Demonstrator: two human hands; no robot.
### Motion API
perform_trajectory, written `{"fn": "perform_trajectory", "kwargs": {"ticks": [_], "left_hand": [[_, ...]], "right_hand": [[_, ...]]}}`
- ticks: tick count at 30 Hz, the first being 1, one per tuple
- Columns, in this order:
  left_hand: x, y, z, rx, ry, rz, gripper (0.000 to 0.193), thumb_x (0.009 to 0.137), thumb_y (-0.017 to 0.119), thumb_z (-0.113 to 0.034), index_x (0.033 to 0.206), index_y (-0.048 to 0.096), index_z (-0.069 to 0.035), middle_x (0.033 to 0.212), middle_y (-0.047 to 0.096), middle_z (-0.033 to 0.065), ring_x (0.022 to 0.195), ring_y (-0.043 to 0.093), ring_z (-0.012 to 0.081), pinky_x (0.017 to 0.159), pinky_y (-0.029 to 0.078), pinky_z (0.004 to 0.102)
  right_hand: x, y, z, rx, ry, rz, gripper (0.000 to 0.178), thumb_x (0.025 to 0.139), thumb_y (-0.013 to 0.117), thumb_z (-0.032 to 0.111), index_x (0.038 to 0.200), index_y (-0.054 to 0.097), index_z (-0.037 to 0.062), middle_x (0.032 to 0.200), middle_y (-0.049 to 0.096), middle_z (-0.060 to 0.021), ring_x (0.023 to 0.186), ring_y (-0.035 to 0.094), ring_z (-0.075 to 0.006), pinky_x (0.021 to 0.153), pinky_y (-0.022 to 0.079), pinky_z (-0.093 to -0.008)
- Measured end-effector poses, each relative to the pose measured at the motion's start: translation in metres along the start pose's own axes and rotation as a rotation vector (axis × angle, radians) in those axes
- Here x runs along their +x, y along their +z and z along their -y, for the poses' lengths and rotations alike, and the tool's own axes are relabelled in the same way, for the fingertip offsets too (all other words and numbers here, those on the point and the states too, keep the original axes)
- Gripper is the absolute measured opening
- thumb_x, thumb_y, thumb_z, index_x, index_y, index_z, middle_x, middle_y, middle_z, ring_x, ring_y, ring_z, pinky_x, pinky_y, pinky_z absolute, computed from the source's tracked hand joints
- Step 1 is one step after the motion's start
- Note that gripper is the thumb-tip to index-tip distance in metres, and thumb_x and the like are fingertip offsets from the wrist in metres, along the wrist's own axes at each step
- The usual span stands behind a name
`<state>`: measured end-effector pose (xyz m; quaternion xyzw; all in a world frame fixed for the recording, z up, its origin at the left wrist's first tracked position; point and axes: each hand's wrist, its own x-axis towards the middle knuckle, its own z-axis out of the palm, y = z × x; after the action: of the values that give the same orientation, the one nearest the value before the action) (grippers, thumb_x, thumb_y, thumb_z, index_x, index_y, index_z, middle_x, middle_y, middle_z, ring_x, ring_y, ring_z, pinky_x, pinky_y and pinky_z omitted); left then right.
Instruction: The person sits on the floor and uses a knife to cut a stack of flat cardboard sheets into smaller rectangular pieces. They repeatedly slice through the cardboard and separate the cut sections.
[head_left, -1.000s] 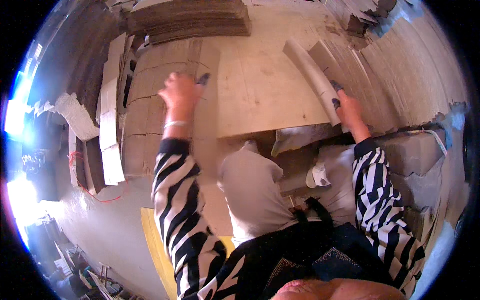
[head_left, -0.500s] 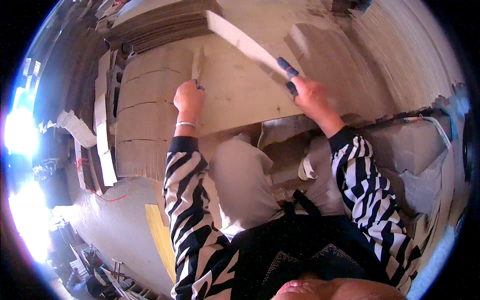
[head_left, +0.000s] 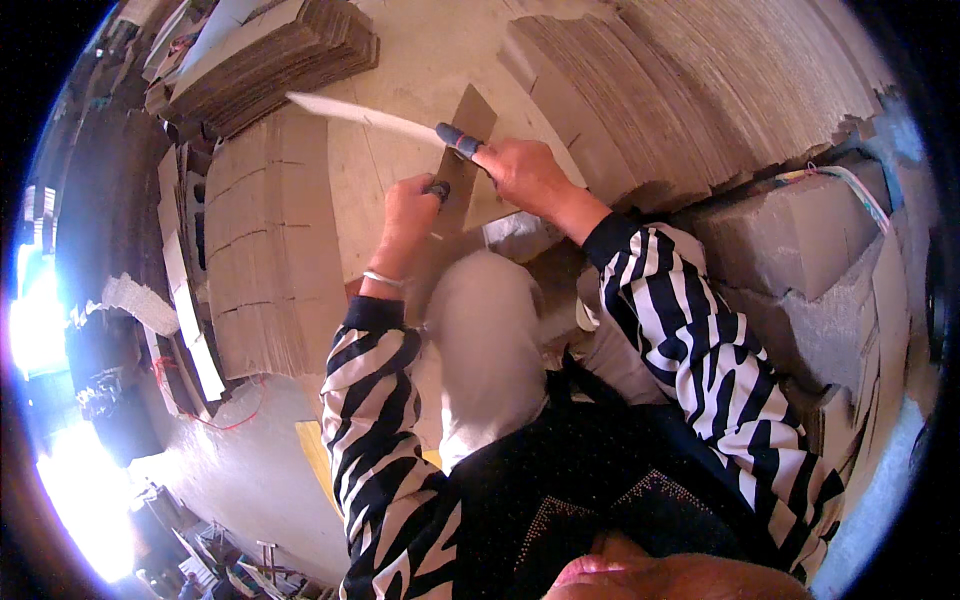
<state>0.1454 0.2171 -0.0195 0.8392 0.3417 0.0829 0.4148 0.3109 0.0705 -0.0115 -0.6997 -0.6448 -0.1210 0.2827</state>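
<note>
My right hand (head_left: pixel 525 172), with dark coverings on its fingertips, is closed on one end of a long pale cardboard strip (head_left: pixel 360 115). The strip points away to the left above a light wooden board. Below and to the left, my left hand (head_left: pixel 408 215) is closed at the edge of a brown cardboard strip (head_left: pixel 468 130). That piece stands tilted between my hands, and the pale strip crosses in front of it. Beside my left hand is a stack of slotted cardboard strips (head_left: pixel 270 240), their cuts lined up in rows.
The wooden board (head_left: pixel 420 60) lies over my knees' far side. A cardboard stack (head_left: pixel 270 70) sits far left; large stacks (head_left: pixel 640 110) fill the right. A cardboard box (head_left: pixel 790 235) and a coloured cord (head_left: pixel 850 185) are at right. A yellow board (head_left: pixel 315 455) stands lower left.
My right hand has moved left with the pale strip, which now lies more level. My left hand has shifted right, away from the slotted stack, with the brown strip. The whole view has turned slightly.
</note>
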Motion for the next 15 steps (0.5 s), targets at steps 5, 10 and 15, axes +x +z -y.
{"fn": "perform_trajectory", "kwargs": {"ticks": [5, 10, 15], "left_hand": [[0.007, -0.021, 0.015, 0.198, 0.028, -0.143, 0.018, 0.076, 0.057, -0.017, 0.080, 0.067, -0.003, 0.076, 0.064, 0.0239, 0.074, 0.062, 0.0421, 0.066, 0.047, 0.0490], [-0.004, -0.030, 0.007, 0.283, 0.057, -0.095, 0.018, 0.075, 0.057, -0.017, 0.082, 0.068, -0.004, 0.079, 0.065, 0.0221, 0.079, 0.064, 0.0418, 0.070, 0.050, 0.0497], [-0.021, -0.003, -0.029, 0.391, 0.085, -0.064, 0.018, 0.077, 0.058, -0.018, 0.085, 0.069, -0.006, 0.085, 0.067, 0.0211, 0.082, 0.064, 0.0415, 0.074, 0.051, 0.0510]], "right_hand": [[0.010, -0.012, 0.013, -0.042, 0.004, 0.141, 0.021, 0.085, 0.055, 0.011, 0.106, 0.060, 0.0113, 0.080, 0.062, -0.0093, 0.073, 0.065, -0.0295, 0.057, 0.051, -0.0438], [0.016, -0.014, 0.014, -0.031, -0.014, 0.054, 0.026, 0.079, 0.060, 0.010, 0.105, 0.060, 0.0123, 0.077, 0.062, -0.0087, 0.074, 0.065, -0.0306, 0.060, 0.051, -0.0452], [0.014, -0.013, 0.020, -0.117, 0.161, 0.373, 0.030, 0.078, 0.060, 0.009, 0.108, 0.061, 0.0140, 0.084, 0.066, -0.0096, 0.084, 0.066, -0.0320, 0.064, 0.052, -0.0460]]}}
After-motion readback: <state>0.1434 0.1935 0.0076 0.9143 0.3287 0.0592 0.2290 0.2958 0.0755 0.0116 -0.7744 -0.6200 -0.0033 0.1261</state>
